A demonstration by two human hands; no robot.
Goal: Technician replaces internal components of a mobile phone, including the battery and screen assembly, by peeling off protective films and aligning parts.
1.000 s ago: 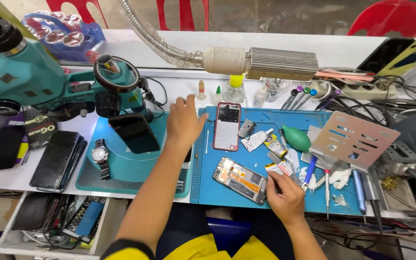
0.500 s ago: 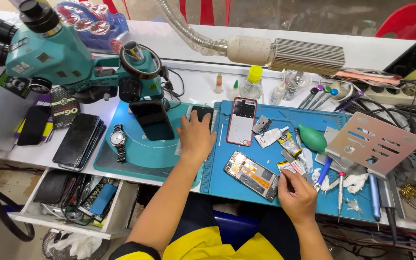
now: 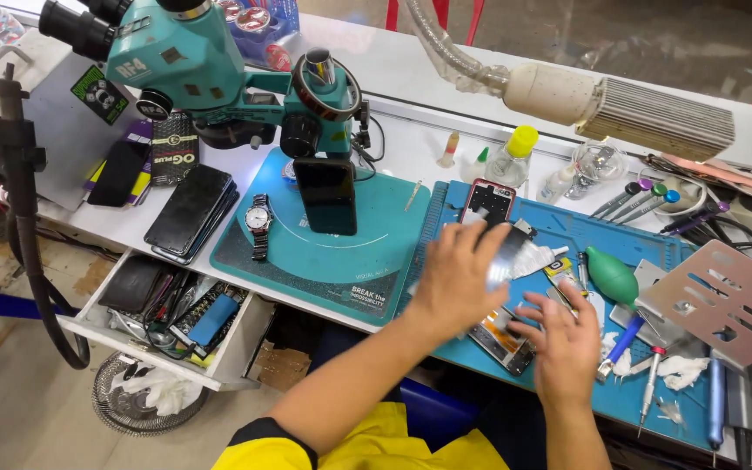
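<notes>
The left hand (image 3: pixel 456 283) is pinching a thin dark glass panel (image 3: pixel 508 248); the right hand (image 3: pixel 567 344), fingers spread, is hovering at four o'clock over the opened phone (image 3: pixel 500 335). A slipping pinch could be cracking that panel.

Left hand (image 3: pixel 459 278) spread over the blue mat (image 3: pixel 698 400), fingers (image 3: pixel 489 239) holding a dark thin panel (image 3: pixel 506 252). Right hand (image 3: pixel 567 348) flat just beside it, covering part of an opened phone (image 3: pixel 502 339). Red-edged phone (image 3: pixel 489 202) near the mat's far edge. Green blower bulb (image 3: pixel 613 277) to the right. Teal microscope (image 3: pixel 211 65) above a teal base (image 3: pixel 324 261) with wristwatch (image 3: pixel 258 222). Open drawer (image 3: pixel 176 313) under the white surface (image 3: pixel 411 130).
</notes>
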